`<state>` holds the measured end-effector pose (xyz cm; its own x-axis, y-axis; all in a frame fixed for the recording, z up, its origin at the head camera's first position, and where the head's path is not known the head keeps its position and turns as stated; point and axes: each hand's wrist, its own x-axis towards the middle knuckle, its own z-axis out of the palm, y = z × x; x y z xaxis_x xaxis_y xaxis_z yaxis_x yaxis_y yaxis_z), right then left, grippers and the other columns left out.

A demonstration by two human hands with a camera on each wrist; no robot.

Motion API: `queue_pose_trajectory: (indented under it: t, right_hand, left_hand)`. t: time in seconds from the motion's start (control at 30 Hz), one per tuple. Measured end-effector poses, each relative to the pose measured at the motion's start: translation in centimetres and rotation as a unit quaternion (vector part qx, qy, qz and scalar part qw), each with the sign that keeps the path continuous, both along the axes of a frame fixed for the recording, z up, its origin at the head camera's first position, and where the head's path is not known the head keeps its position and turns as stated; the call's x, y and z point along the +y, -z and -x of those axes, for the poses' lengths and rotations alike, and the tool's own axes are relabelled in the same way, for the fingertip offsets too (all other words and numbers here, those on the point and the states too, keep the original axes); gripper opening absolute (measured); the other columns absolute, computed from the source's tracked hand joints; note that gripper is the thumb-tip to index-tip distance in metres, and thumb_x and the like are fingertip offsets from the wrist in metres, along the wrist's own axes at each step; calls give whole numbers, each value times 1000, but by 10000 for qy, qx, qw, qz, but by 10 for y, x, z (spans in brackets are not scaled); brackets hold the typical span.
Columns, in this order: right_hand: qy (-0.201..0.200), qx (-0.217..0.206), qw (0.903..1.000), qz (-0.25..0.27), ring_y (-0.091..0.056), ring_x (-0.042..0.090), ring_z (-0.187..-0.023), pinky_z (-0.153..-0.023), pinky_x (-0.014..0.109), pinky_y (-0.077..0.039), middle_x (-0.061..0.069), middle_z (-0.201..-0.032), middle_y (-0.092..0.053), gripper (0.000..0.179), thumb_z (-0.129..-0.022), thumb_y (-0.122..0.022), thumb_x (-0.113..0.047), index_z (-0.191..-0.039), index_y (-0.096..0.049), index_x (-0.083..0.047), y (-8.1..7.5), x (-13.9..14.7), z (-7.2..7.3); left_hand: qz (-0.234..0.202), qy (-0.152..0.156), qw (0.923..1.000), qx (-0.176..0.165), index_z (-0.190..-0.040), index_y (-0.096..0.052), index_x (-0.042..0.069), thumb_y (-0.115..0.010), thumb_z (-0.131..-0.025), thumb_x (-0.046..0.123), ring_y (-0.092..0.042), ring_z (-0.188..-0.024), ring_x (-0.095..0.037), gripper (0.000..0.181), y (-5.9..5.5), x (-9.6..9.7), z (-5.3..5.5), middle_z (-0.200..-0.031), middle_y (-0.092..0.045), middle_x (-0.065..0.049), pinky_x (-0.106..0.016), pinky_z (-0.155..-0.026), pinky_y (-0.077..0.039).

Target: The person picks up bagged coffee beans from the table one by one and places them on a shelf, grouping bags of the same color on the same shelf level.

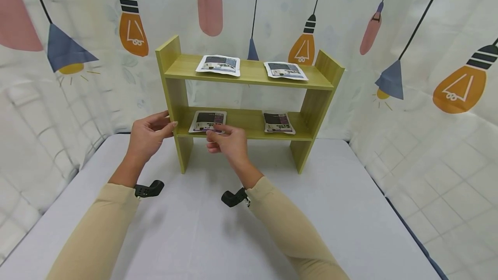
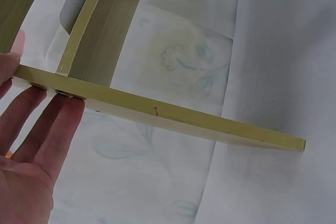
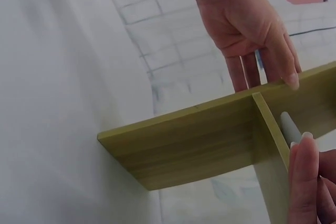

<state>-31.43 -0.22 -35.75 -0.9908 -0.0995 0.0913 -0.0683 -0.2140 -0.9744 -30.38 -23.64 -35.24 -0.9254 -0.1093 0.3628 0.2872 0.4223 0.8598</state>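
A small yellow-green wooden two-tier shelf (image 1: pixel 249 135) stands upright on the table. My left hand (image 1: pixel 149 133) grips its left side panel (image 2: pixel 157 109), thumb at the front edge and fingers against the outer face. On the lower board, at the left, lies a flat dark-and-white packet (image 1: pixel 208 120). My right hand (image 1: pixel 230 141) is at its front right corner, fingertips pinched together at the packet's pale edge (image 3: pixel 290 128) in the right wrist view. Another such packet (image 1: pixel 278 122) lies on the lower board's right. Two blue-and-white packets (image 1: pixel 219 65) lie on the top board.
A white cloth covers the table (image 1: pixel 194 237). Behind and at both sides hangs a pale curtain (image 1: pixel 412 150) printed with lamps and bulbs. Black wrist cameras (image 1: pixel 149 189) sit on both wrists over beige sleeves (image 1: pixel 97 228).
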Motion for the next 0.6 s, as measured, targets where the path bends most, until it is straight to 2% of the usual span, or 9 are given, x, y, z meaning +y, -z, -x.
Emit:
queue_pose_trajectory:
  t: [0.33,0.6]
  right_hand:
    - [160,106,9994,-276,-70,15,-53,-52,33,-63,19,-82,-77,31,-88,-81,-7,-117,-75,0,-2,-3,0]
    - [184,155,9994,-249,-69,15,-52,-51,33,-62,20,-82,-77,30,-88,-80,-6,-116,-75,0,-1,-4,0]
  left_hand:
    - [21,-39,10000,-30,-149,-56,22,-71,-97,36,-65,-97,8,56,0,0,1,-132,-69,-16,-13,-77,-59]
    - [-7,-19,10000,-27,-149,-56,22,-72,-97,36,-64,-98,8,56,2,-1,3,-133,-69,-16,-13,-77,-59]
